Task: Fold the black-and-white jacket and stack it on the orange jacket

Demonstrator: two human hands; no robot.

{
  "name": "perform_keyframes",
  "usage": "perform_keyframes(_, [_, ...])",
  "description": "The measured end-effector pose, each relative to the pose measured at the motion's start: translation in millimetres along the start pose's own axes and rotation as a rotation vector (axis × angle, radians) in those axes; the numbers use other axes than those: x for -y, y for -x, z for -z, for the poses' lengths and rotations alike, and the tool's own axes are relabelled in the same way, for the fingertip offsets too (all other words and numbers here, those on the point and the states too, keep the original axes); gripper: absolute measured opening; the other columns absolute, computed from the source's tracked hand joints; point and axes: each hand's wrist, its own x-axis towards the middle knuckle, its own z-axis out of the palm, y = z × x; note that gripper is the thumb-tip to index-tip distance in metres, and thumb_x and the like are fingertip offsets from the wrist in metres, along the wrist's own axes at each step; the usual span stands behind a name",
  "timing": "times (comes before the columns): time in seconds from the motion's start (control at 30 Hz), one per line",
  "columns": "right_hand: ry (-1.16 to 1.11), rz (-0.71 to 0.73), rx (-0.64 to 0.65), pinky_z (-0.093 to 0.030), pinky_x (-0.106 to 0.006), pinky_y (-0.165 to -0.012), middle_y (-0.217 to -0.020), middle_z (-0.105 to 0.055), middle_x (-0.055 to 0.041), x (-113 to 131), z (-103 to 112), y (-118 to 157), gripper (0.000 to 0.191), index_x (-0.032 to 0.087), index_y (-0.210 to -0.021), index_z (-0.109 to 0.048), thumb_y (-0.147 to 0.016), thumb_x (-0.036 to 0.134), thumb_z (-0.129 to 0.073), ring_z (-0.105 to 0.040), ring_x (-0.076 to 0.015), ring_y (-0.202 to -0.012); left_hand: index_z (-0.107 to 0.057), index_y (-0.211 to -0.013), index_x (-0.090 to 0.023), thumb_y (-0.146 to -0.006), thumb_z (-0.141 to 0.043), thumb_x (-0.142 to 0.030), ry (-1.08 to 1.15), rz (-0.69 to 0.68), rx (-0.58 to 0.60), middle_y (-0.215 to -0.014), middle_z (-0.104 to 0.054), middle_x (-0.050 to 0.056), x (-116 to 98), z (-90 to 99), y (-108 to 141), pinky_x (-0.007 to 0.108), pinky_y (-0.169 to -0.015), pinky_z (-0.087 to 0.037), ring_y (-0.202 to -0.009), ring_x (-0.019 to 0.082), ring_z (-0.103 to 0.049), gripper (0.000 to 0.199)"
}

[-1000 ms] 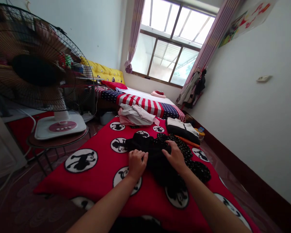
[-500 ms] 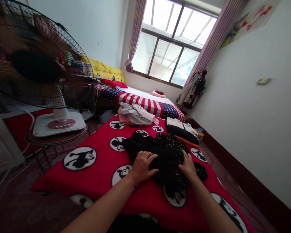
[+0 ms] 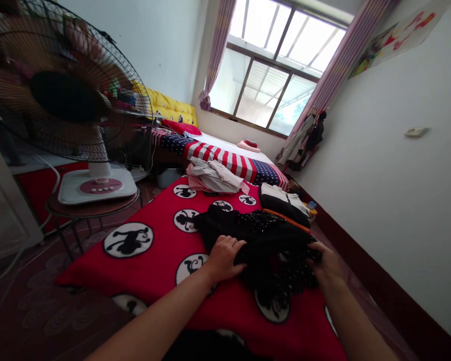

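A black garment with white polka-dotted parts lies bunched on a red blanket printed with black-and-white cartoon mouse circles. My left hand grips the garment's near left edge. My right hand holds its right edge, near the blanket's side. A plain black layer lies folded over much of the dotted cloth. Beyond the garment sit a folded white-and-black garment and a crumpled grey and pink cloth pile.
A running pedestal fan stands on a round stool to the left. A bed with a stars-and-stripes cover lies ahead, below a window. Clothes hang on the far right wall. An orange strip edges the garment.
My hands have spread apart, the right one moving out to the garment's right edge. The black cloth is now pulled flatter and folded over, covering more of the dotted part.
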Motion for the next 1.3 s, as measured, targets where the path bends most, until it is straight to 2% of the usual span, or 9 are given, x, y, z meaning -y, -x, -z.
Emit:
perform_keyframes(0.1, [-0.27,-0.023,-0.106,-0.041,-0.022,-0.044,-0.071,-0.059,0.0024,43.2,-23.8,8.2,0.034,0.017,-0.082,-0.061,-0.049,0.027,-0.064,-0.054,-0.0124,-0.057,-0.063,-0.106,-0.018,-0.08,-0.064,-0.035,0.04,0.005,-0.02,-0.094,-0.066,0.008,1.2,-1.9,-0.1,0.041,-0.087,-0.041,-0.092,0.026,-0.059,0.031])
perform_keyframes(0.2, [-0.374,0.055,-0.098,-0.042,-0.019,-0.046,-0.079,-0.06,0.0031,90.2,-77.9,16.1,0.045,0.018,-0.097,-0.061,-0.052,0.024,-0.065,-0.054,-0.0098,-0.06,-0.063,-0.101,-0.018,-0.088,-0.054,-0.033,0.237,0.176,-0.171,-0.092,-0.068,0.007,3.7,1.3,1.4,0.037,-0.084,-0.044,-0.089,0.024,-0.062,0.022])
perform_keyframes(0.3, [-0.355,0.198,0.183,-0.05,-0.023,-0.057,-0.093,-0.065,0.0001,126.9,-139.2,21.5,0.055,0.022,-0.111,-0.059,-0.057,0.024,-0.07,-0.062,-0.0138,-0.072,-0.06,-0.107,-0.018,-0.092,-0.048,-0.038,0.538,0.388,-0.403,-0.096,-0.069,0.007,10.9,9.5,3.4,0.034,-0.082,-0.048,-0.091,0.022,-0.065,0.027])
perform_keyframes(0.37, [-0.317,0.293,0.531,-0.054,-0.032,-0.077,-0.118,-0.063,-0.0027,139.3,-170.4,24.7,0.069,0.027,-0.121,-0.056,-0.055,0.023,-0.076,-0.064,-0.0201,-0.096,-0.058,-0.114,-0.017,-0.093,-0.046,-0.04,0.665,0.533,-0.593,-0.108,-0.068,0.01,19.9,14.6,4.2,0.034,-0.09,-0.048,-0.104,0.023,-0.063,0.033])
perform_keyframes(0.47, [-0.202,0.439,0.841,-0.047,-0.039,-0.096,-0.146,-0.042,-0.0029,132.9,-190.7,30.1,0.08,0.033,-0.134,-0.045,-0.061,0.029,-0.077,-0.048,-0.0255,-0.127,-0.05,-0.129,-0.013,-0.092,-0.046,-0.04,0.742,0.749,-0.832,-0.132,-0.056,0.014,37.2,17.1,4.1,0.035,-0.106,-0.039,-0.125,0.024,-0.051,0.045])
perform_keyframes(0.7, [0.237,0.365,0.314,-0.043,-0.044,-0.099,-0.117,-0.064,-0.0134,31.5,-140.2,34.3,0.049,0.017,-0.113,-0.06,-0.072,0.042,-0.061,-0.058,-0.0277,-0.112,-0.051,-0.131,-0.014,-0.089,-0.051,-0.031,0.815,0.848,-0.945,-0.135,-0.055,0.013,51.9,13.5,0.7,0.034,-0.11,-0.035,-0.128,0.023,-0.049,0.046])
perform_keyframes(0.9, [0.418,0.19,0.193,-0.041,-0.047,-0.099,-0.129,-0.056,-0.0194,-45.0,-116.3,64.1,0.08,0.013,-0.128,-0.05,-0.059,0.049,-0.069,-0.052,-0.0351,-0.12,-0.053,-0.128,-0.015,-0.083,-0.06,-0.028,0.795,0.84,-0.96,-0.128,-0.06,0.014,52.9,11.3,-1.0,0.04,-0.109,-0.038,-0.122,0.025,-0.054,0.048])
perform_keyframes(1.13, [0.351,0.177,0.265,-0.05,-0.038,-0.078,-0.093,-0.071,-0.0072,-51.1,-114.9,86.9,0.043,0.021,-0.098,-0.068,-0.067,0.05,-0.066,-0.065,-0.0289,-0.091,-0.057,-0.121,-0.017,-0.079,-0.063,-0.029,0.811,0.827,-0.852,-0.122,-0.064,0.011,61.3,18.2,10.5,0.041,-0.104,-0.043,-0.115,0.025,-0.059,0.044])
perform_keyframes(1.3, [-0.003,0.067,0.033,-0.05,-0.035,-0.073,-0.079,-0.071,-0.0052,-48.5,-102.2,79.8,0.041,0.018,-0.084,-0.065,-0.063,0.053,-0.069,-0.065,-0.0243,-0.078,-0.063,-0.105,-0.014,-0.072,-0.064,-0.037,0.703,0.859,-0.847,-0.103,-0.069,0.012,96.0,84.2,8.4,0.044,-0.091,-0.05,-0.097,0.028,-0.066,0.04])
